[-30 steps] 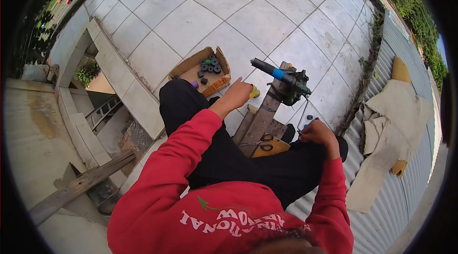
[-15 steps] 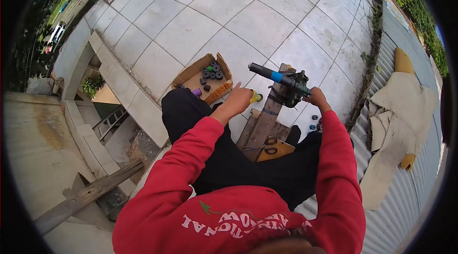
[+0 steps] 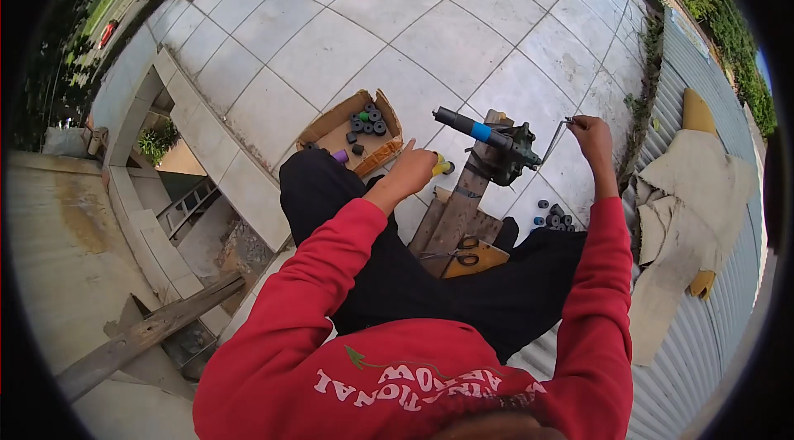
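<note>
A dark green hand-cranked mechanism [image 3: 518, 150] is fixed to a wooden plank [image 3: 456, 212] in front of me. A black tube with a blue band [image 3: 463, 126] sticks out of it to the left. My right hand [image 3: 594, 142] is closed on the end of its thin metal crank [image 3: 554, 142], at the right. Left of the plank, my left hand [image 3: 405, 175] is closed round a yellow cylinder [image 3: 442, 165], with the index finger pointing forward. Part of that cylinder is hidden by the hand. Scissors [image 3: 467, 255] lie at the plank's near end.
A cardboard box [image 3: 335, 121] with several black rolls, a green one and a purple one stands beside my left knee. More dark rolls [image 3: 556, 218] lie by my right knee. Beige cloth [image 3: 695, 184] rests on corrugated sheeting at the right. A square opening [image 3: 194, 200] drops away at the left.
My right hand has moved outward and forward, away from the mechanism, and the crank now shows stretched between them. My left hand has barely shifted with the yellow cylinder.
</note>
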Motion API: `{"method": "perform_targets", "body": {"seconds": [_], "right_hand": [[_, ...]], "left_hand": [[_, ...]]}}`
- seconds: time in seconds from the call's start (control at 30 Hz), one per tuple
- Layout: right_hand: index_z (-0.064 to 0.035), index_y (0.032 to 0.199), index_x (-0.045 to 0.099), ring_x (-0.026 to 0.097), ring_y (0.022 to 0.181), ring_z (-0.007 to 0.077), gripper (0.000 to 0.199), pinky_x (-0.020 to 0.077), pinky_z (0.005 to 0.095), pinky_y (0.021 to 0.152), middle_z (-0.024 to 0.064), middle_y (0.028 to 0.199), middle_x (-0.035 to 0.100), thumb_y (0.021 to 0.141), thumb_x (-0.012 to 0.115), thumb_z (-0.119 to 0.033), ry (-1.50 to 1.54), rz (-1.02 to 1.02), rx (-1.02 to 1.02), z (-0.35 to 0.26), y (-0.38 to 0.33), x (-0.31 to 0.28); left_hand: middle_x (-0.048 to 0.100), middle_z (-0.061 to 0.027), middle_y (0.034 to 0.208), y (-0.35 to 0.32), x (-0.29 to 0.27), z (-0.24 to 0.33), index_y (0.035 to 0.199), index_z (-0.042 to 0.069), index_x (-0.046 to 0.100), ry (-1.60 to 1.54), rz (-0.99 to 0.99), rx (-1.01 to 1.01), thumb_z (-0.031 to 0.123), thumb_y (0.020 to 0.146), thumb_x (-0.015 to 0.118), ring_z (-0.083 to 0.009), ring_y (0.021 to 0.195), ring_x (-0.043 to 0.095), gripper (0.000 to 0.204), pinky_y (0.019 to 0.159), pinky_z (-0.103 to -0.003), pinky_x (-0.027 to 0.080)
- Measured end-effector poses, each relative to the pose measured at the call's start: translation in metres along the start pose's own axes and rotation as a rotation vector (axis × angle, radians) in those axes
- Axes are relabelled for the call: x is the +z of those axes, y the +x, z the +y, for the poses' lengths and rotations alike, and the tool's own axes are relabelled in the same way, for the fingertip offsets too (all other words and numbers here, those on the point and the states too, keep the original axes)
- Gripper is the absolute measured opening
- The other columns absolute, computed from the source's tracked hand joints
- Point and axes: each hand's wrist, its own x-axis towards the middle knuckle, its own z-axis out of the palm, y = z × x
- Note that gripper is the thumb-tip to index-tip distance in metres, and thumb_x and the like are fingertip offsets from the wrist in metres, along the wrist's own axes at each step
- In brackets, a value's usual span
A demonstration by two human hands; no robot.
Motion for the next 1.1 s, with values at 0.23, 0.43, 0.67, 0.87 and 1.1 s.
{"method": "perform_targets", "body": {"seconds": [0.23,0.43,0.67,0.87,1.1], "right_hand": [[-0.001,0.1,0.078,0.063,0.061,0.0227,0.025,0.0475,0.035,0.061,0.0164,0.073,0.069,0.084,0.079,-0.021,0.038,-0.017,-0.03,-0.054,-0.071,-0.077],[0.0009,0.092,0.077,0.042,0.051,0.0113,0.022,0.0377,0.0337,0.052,0.012,0.057,0.053,0.083,0.08,-0.019,0.122,-0.44,-0.022,-0.073,-0.133,-0.094],[-0.0027,0.089,0.08,0.065,0.059,0.0141,0.02,0.0504,0.0315,0.06,0.008,0.065,0.07,0.082,0.081,-0.022,0.172,-0.921,0.024,-0.037,-0.161,-0.017],[-0.0015,0.091,0.08,0.073,0.07,0.0197,0.027,0.0559,0.0342,0.07,0.0095,0.077,0.076,0.081,0.081,-0.027,-0.049,-1.025,-0.039,-0.012,-0.146,0.06],[-0.0024,0.09,0.082,0.073,0.068,0.0165,0.024,0.0581,0.0338,0.066,0.0065,0.08,0.078,0.081,0.082,-0.024,-0.114,-1.042,0.067,0.025,-0.109,0.121]], "left_hand": [[0.071,-0.0214,0.087,-0.001,-0.003,0.004,0.089,0.0,0.069,-0.048,0.05,-0.01,0.0,0.082,0.057,-0.039,0.094,0.069,0.014,0.117,-0.058,0.034],[0.071,-0.017,0.089,0.001,0.0,0.0,0.093,0.005,0.068,0.015,-0.031,-0.021,0.002,0.085,0.06,-0.0363,0.096,0.069,0.012,0.115,-0.062,0.034],[0.072,-0.0183,0.085,0.0,0.004,0.0,0.087,0.004,0.07,0.025,0.076,-0.021,0.005,0.086,0.06,-0.0383,0.088,0.069,0.011,0.1,-0.055,0.042],[0.073,-0.0171,0.085,0.001,0.003,0.001,0.089,0.006,0.071,0.053,0.029,-0.066,0.007,0.088,0.06,-0.0364,0.088,0.071,0.011,0.104,-0.057,0.041],[0.071,-0.0187,0.082,0.0,0.002,0.002,0.084,0.004,0.07,0.028,0.125,-0.031,0.008,0.089,0.059,-0.0378,0.086,0.069,0.012,0.099,-0.052,0.041]]}}
